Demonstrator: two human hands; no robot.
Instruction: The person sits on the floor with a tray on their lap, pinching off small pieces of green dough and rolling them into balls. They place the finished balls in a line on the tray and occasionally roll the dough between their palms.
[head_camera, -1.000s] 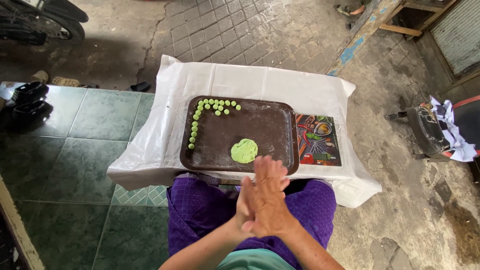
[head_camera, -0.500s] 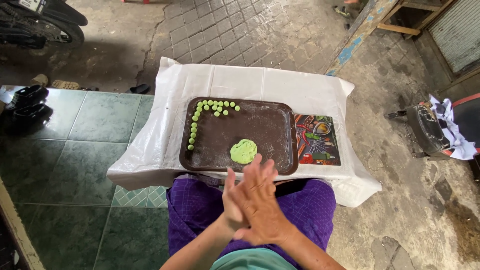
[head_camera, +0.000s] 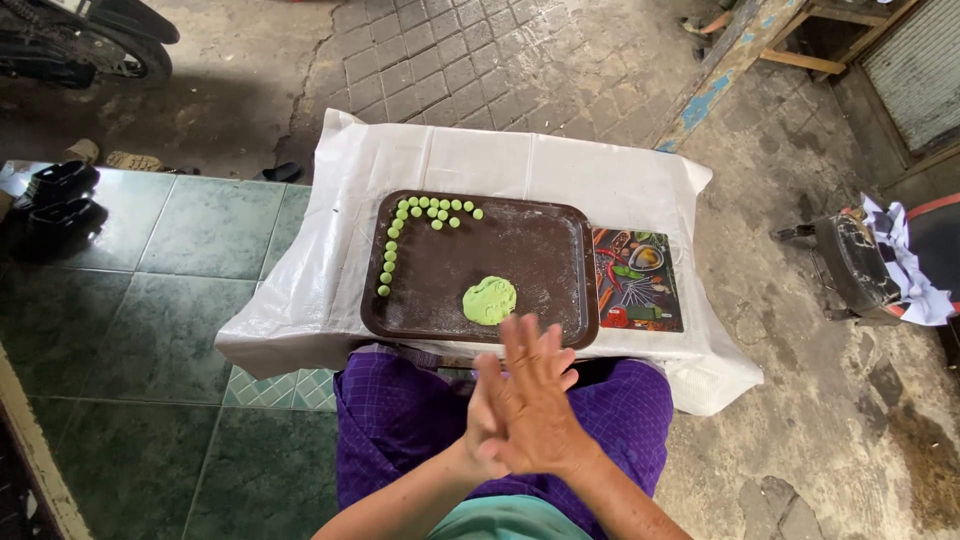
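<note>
While my palms press flat together over my lap, this is how things lie:

Right hand: my right hand (head_camera: 535, 405) lies on top, fingers (head_camera: 520, 345) straight and spread, pointing toward the tray; they curl round nothing.

Left hand: my left hand (head_camera: 483, 420) sits under it, palm against palm, mostly hidden. Whether a bit of dough is caught between the palms I cannot tell.

Dough lump: the green dough lump (head_camera: 489, 300) rests on the near part of the dark tray (head_camera: 540, 250), just beyond my fingertips and not touching them.

Small balls: the small green balls (head_camera: 415, 225) run in a bent row along the tray's far edge and down its left side, well apart from the lump.

How it will handle: I judge the lump soft and light, a little sticky, and easy to dent. The tray looks dusted with flour, which should keep the dough from clinging. The balls look fragile and would flatten under a careless touch.

Where to take hold: pinch at the lump's near edge with fingertips, gently, rather than grabbing the whole mass.

Around: the tray stands on a low table under a white plastic sheet (head_camera: 480, 160), with a colourful printed mat (head_camera: 640, 280) to its right. My purple skirt (head_camera: 400, 420) covers my knees below. Green floor tiles (head_camera: 180, 260) lie to the left.
</note>
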